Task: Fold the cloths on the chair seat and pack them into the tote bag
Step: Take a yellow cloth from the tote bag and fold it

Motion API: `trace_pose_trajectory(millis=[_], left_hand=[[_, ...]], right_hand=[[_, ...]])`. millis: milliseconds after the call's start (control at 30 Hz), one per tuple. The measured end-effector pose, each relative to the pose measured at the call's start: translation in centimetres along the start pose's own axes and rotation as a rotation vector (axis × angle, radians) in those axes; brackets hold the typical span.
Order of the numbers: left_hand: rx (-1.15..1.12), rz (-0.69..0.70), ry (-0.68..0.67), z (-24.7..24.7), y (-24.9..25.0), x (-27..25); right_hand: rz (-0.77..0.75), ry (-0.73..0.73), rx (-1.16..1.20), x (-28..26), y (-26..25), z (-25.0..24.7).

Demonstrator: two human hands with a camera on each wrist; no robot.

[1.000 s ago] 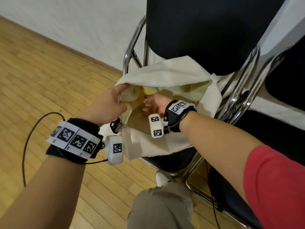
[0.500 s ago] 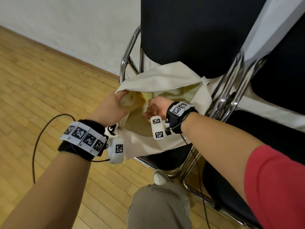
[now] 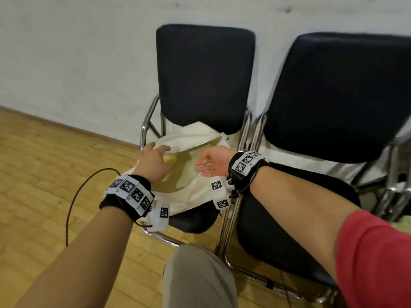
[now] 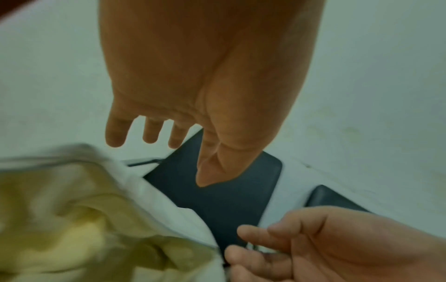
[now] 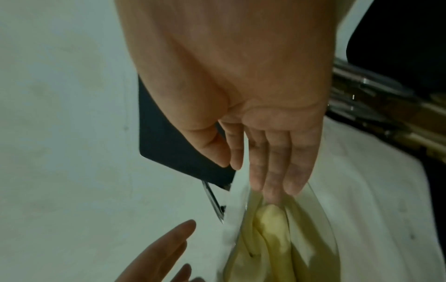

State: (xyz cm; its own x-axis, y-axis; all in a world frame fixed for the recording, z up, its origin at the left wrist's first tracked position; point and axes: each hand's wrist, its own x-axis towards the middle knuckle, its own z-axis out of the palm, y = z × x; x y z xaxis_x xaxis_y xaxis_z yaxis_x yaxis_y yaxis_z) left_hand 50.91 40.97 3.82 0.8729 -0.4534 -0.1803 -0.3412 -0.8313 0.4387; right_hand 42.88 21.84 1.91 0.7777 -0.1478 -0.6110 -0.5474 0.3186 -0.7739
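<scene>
Tote bag [image 3: 195,192] on chair seat [image 3: 195,218], mouth gaping, yellow cloths [image 3: 170,160] inside. Left hand [image 3: 153,162] at 9 o'clock, fingers loosely spread; right hand [image 3: 213,162] at 3 o'clock, fingers straight, together.

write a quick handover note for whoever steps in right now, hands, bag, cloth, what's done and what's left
Left hand: open, over the bag mouth, holding nothing.
Right hand: open, palm up, beside the opening.
Tote bag: lies on the left chair's seat, mouth open.
Yellow cloth: inside the bag.
Done: that cloth is packed.
Left: no loose cloth shows on this seat; check for others.
</scene>
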Motion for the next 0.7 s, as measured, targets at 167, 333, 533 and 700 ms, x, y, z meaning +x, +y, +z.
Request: trace_pose_trajectory(millis=[167, 333, 533, 700], left_hand=[[0.02, 0.225, -0.016, 1.3, 8.4, -2.6], [0.013, 0.423, -0.105, 3.9, 17.6, -6.2], [0.05, 0.633, -0.206, 10.0, 30.1, -13.1], [0.068, 0.768, -0.305, 15.1, 38.7, -18.3]], right_hand=[[-0.11, 0.104, 0.025, -8.5, -0.2, -5.3], [-0.181, 0.253, 0.112, -17.6, 1.6, -12.2], [-0.215, 0.475, 0.264, -28.6, 7.6, -22.8], [-0.226, 0.59, 0.371, -35.9, 12.4, -30.0]])
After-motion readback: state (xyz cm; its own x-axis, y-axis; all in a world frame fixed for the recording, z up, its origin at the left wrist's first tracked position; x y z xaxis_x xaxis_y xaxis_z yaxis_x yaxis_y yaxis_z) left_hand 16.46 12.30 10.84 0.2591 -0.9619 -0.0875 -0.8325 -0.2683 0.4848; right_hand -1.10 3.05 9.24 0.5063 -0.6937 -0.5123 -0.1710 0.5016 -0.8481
